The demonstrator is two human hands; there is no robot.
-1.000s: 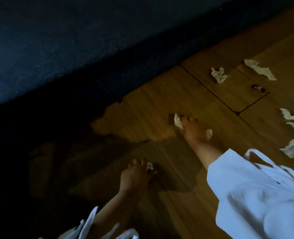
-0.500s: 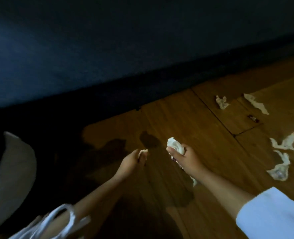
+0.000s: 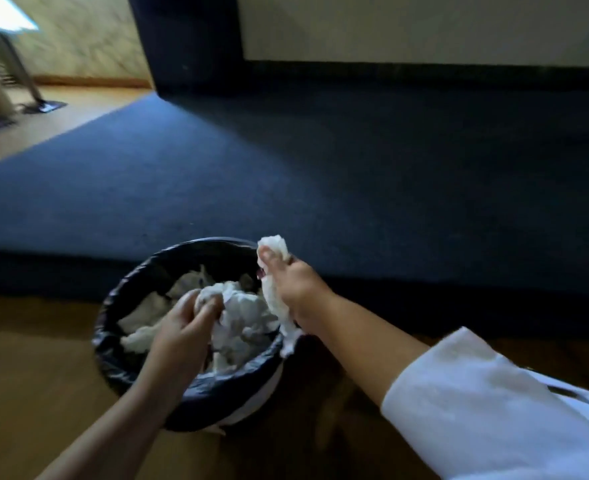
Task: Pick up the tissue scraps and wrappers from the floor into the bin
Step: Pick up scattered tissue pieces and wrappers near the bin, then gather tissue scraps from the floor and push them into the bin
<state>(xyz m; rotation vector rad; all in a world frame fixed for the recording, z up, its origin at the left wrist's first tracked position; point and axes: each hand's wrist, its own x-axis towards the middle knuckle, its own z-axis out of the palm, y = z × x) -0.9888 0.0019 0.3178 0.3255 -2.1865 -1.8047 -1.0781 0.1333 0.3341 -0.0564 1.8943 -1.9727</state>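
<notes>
Reaching left hand: fingers curled round a tissue wad, down inside the bin.
Pinching right hand: holds a long tissue strip over the far-right rim, its tail draped there (it could slip outside).
Black-lined bin: on the wooden floor at the carpet edge, already holding scraps.
Change: both hands have swung from floor to bin; letting go looks next, then the scraps left behind.

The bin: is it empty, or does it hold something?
Not empty, well filled. Crumpled white tissues lie piled inside the black-lined bin, close to its rim.
</notes>
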